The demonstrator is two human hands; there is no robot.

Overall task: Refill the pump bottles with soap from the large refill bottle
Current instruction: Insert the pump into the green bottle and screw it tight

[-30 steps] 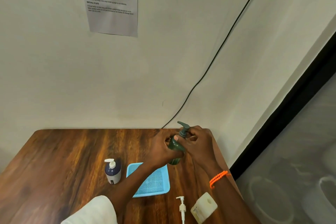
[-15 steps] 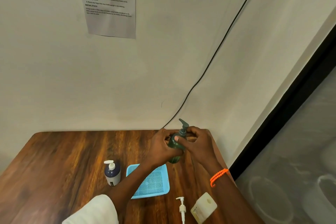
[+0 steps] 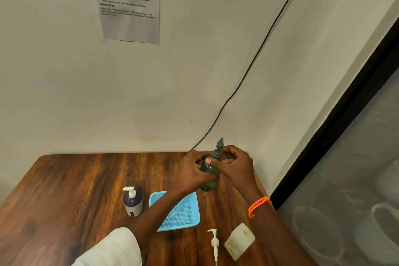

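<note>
Toward two o'clock on the wooden table [image 3: 71,181], near its far right corner, the green pump bottle [image 3: 210,168] stands upright, long axis vertical. Left hand [image 3: 192,171] wraps its body; right hand [image 3: 236,165] pinches the pump collar. Open tabletop lies toward nine o'clock.

Dark green pump bottle [image 3: 210,169], light blue gridded tray [image 3: 183,211], orange bracelet [image 3: 258,205]

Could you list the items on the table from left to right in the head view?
Dark blue bottle → blue tray → green pump bottle → loose white pump → cream bottle.
</note>
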